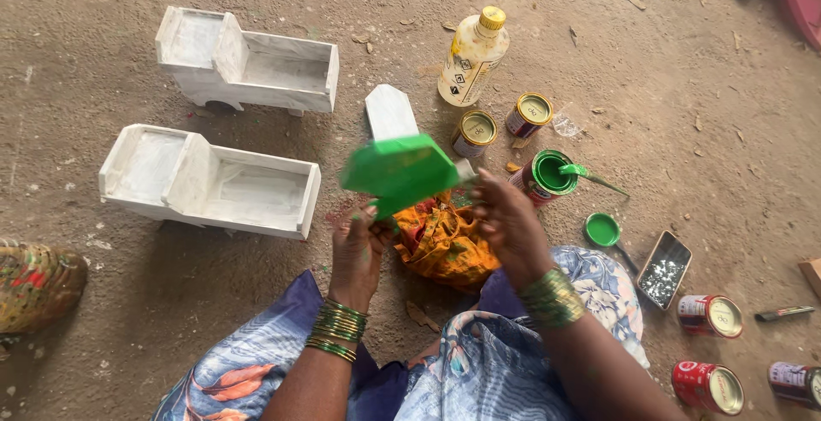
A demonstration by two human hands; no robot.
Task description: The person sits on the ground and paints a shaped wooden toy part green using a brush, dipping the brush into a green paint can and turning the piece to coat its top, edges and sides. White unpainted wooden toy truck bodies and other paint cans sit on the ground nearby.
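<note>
My left hand (357,246) grips the lower edge of a flat wooden piece painted bright green (400,169), tilted up in front of me. My right hand (505,216) holds the piece's right end, where a bare white tip shows. Under both hands lies a crumpled orange cloth (445,241). Just right of my right hand stands an open can of green paint (547,175) with a green-coated brush (590,175) resting across its rim. A white unpainted wooden piece (389,111) lies on the ground behind the green one.
Two white-primed wooden toy trucks (244,62) (209,182) stand at the left. A yellow-capped bottle (473,55), two closed small cans (473,132) (530,113), a green lid (603,229), a small tray (664,269) and more cans (710,316) lie at the right on the dirt floor.
</note>
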